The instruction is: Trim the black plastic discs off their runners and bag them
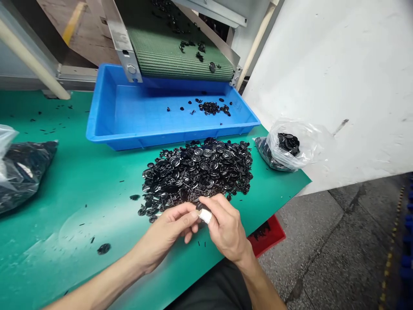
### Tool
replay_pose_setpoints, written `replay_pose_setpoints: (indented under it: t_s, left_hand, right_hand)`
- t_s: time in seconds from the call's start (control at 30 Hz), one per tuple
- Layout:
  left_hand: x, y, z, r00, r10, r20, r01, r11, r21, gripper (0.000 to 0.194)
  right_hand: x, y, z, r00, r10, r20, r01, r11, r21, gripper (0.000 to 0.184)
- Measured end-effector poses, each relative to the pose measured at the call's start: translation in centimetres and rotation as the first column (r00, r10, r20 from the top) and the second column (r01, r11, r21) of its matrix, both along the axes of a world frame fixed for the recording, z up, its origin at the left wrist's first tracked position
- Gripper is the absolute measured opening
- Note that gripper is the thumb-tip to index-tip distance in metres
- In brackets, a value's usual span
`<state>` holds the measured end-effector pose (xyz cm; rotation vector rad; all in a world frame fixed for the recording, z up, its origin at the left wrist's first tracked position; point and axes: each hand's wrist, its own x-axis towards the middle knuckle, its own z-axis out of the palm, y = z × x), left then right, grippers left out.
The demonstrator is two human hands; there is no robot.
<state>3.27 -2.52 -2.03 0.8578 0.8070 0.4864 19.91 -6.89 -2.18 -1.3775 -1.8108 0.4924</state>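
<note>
A heap of small black plastic parts (196, 168), many round and disc-shaped with thin sprue pieces among them, lies on the green table. At its near edge my left hand (176, 221) and my right hand (227, 226) meet, fingertips together. Between them shows a small black plastic part (200, 206), mostly hidden by the fingers. Both hands are closed in a pinch around it. White tape (205, 216) wraps my right thumb. Off to the left a single black disc (103, 249) lies flat on the table.
Behind the heap sits a blue tray (145, 112) with several black parts, under the end of a green conveyor belt (180, 60). Bags of black parts stand at right (287, 146) and left (26, 172). A red bin (274, 237) is below the table's right edge.
</note>
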Motion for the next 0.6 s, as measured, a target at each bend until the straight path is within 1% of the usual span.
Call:
replay_pose_setpoints:
  t_s: [0.07, 0.1, 0.17, 0.23, 0.3, 0.4, 0.5, 0.6]
  left_hand:
    - [-0.3, -0.3, 0.4, 0.999, -0.022, 0.047, 0.023, 0.999, -0.030, 0.033]
    - [-0.5, -0.4, 0.5, 0.998, -0.030, 0.046, 0.031, 0.999, -0.013, 0.035]
    - [-0.9, -0.7, 0.6, 0.999, -0.041, -0.035, 0.044, 0.995, 0.095, 0.040]
    - [-1.1, -1.0, 0.5, 0.988, -0.047, -0.147, 0.077, 0.975, 0.208, 0.048]
    - [-1.2, -1.2, 0.3, 0.978, -0.033, -0.205, 0.087, 0.962, 0.260, 0.051]
    - [-0.9, -1.5, -0.1, 0.980, 0.018, -0.197, 0.037, 0.961, 0.273, 0.051]
    - [-0.5, -1.5, -0.6, 0.988, 0.059, -0.144, -0.020, 0.966, 0.257, 0.048]
    - [-0.2, -0.9, -1.1, 0.996, 0.079, -0.048, -0.068, 0.977, 0.201, 0.043]
  right_hand:
    - [-0.1, 0.0, 0.2, 0.998, 0.055, 0.016, -0.056, 0.998, 0.021, 0.035]
    - [-0.2, 0.0, 0.3, 0.997, 0.079, 0.024, -0.080, 0.996, 0.031, 0.032]
    - [-0.5, 0.0, 0.5, 0.993, 0.114, 0.030, -0.115, 0.993, 0.032, 0.026]
    - [-0.8, 0.0, 0.5, 0.990, 0.133, 0.036, -0.134, 0.991, 0.021, 0.025]
    - [-1.0, 0.0, 0.3, 0.986, 0.153, 0.060, -0.154, 0.988, 0.008, 0.025]
    - [-1.4, 0.0, -0.3, 0.982, 0.151, 0.113, -0.149, 0.989, -0.027, 0.023]
    - [-1.7, 0.1, -0.7, 0.991, 0.115, 0.076, -0.109, 0.991, -0.079, 0.020]
    - [-1.0, 0.9, 0.0, 0.993, 0.082, 0.082, -0.073, 0.992, -0.101, 0.023]
